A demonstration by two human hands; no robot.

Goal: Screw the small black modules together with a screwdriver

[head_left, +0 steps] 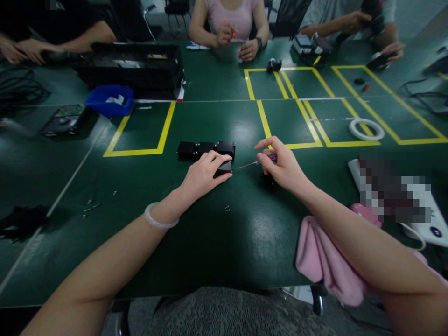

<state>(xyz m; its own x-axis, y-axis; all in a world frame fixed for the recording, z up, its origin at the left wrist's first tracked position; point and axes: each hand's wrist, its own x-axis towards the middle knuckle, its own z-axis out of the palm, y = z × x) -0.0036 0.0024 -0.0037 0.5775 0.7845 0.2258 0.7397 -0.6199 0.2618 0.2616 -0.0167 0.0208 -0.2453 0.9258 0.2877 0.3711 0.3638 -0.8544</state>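
Under my left hand (pixel 207 175) is a small black block-like part (pixel 224 168), gripped between thumb and fingers on the green table. Just behind it several black blocks (pixel 206 148) stand in a row with small metal bits at their joints. My right hand (pixel 276 163) is closed round a screwdriver (pixel 252 164) with a purplish clear handle. Its thin shaft points left, the tip at the right end of the held part; whether it touches a screw there is too small to tell. A dark object (pixel 269 181) lies below my right hand, partly hidden.
Loose screws (pixel 227 208) lie in front of my left hand, with more screws (pixel 91 204) further left. A blue bin (pixel 110 100) and a long black case (pixel 129 67) stand at back left. Pink cloth (pixel 315 252) and a tape roll (pixel 366 129) are right. Co-workers sit opposite.
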